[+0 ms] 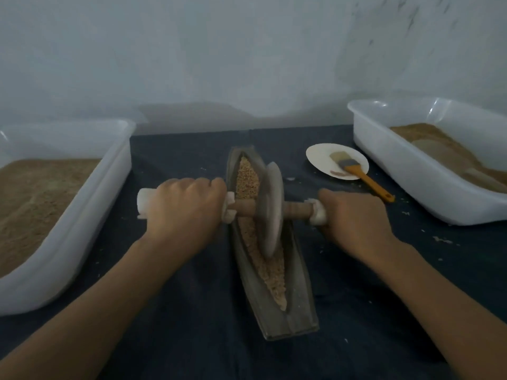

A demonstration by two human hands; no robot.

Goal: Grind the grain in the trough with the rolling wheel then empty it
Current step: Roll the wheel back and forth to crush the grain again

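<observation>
Grinding is the step in hand: left hand (186, 209) and right hand (354, 223) each grip the axle of the rolling wheel (270, 212), seated mid-trough (299, 294) in the grain (248, 179). Next move calls for even pressure along the groove.

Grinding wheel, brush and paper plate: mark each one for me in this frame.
Grinding wheel (270, 209): head view, on the stone disc's face.
Brush (356, 171): head view, on the orange handle near the ferrule.
Paper plate (319, 156): head view, on its bare left part.
</observation>
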